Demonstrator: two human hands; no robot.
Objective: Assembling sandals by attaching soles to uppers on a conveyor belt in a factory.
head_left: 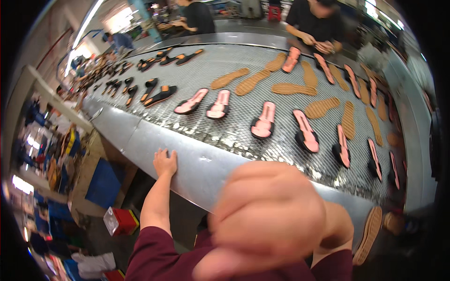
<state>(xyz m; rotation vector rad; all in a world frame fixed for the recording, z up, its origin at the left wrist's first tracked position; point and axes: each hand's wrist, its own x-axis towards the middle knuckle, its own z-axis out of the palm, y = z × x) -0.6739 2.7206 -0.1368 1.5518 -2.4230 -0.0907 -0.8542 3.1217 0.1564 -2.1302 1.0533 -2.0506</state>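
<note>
My left hand [165, 162] lies with fingers spread on the bare metal rim [201, 161] of a conveyor. My right hand [274, 210] is raised close to the camera, large and blurred; its fingers are curled, and whatever they may hold is hidden. Beyond both hands, black sandals with pink insoles, such as one sandal [264, 122], stand along the near side of the mesh belt [183, 119]. Tan outsoles, among them one outsole [322, 108], lie behind them. Beside my right forearm, another tan outsole [368, 236] rests on the rim.
Black sandals with orange insoles [161, 96] sit farther left on the belt. Across it, a person [316, 23] in black holds both hands together. A grey metal panel [417, 136] flanks the right end. On the floor at left stands a red-and-white box [123, 221].
</note>
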